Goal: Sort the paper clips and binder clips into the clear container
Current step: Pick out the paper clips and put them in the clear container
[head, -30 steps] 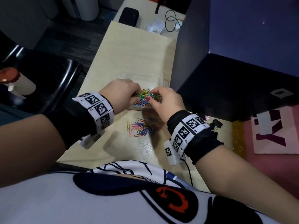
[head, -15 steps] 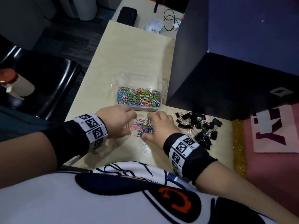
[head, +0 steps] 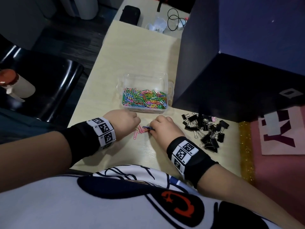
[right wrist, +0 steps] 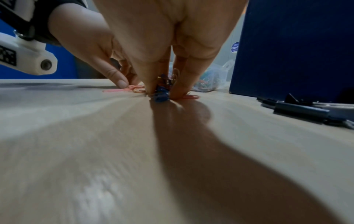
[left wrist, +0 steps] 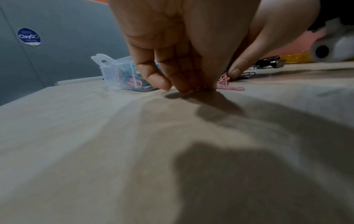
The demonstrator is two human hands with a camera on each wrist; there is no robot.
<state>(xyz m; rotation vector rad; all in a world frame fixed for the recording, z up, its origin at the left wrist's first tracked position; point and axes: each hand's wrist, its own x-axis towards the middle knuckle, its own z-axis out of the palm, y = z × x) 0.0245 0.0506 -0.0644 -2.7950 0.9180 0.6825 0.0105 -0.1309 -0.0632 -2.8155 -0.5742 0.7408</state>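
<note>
Both hands have drawn closer together since half a second ago, squeezing the loose paper clips [head: 142, 129] on the surface [head: 132, 52] into a tighter bunch. Left hand [head: 123, 123] has its fingers curled down, tips gathering pink clips against the wood; right hand [head: 162, 128] pinches a blue cluster between thumb and fingers. Just beyond them sits the clear container [head: 165, 80], its near half filled with coloured clips. Black binder clips [head: 205, 129] lie heaped to the right of the right hand, apart from it. A dark blue box [head: 231, 63] stands beside the container on its right. Farther back lie a black case [head: 130, 14] and a coiled cable [head: 175, 19]; a black chair [head: 46, 83] stands to the left.
</note>
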